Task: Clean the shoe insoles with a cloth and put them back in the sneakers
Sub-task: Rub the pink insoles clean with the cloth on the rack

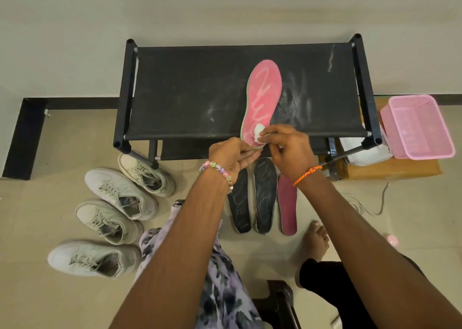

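Observation:
A pink insole [262, 96] with pale wavy streaks is held up over the black fabric rack [190, 98]. My left hand [231, 153] grips its heel end from below. My right hand [287, 146] pinches a small white cloth [258, 130] pressed against the insole's heel area. On the floor below lie two black insoles [240, 206] [265, 193] and another pink insole [287, 206] side by side. Several pale sneakers [120, 193] stand on the floor at the left.
A pink mesh basket [420, 126] sits on a cardboard box [390, 171] at the right, beside a white object [362, 151]. A loose white lace [362, 208] lies on the floor. My bare foot [315, 243] rests near the insoles. Dark stool [277, 301] below.

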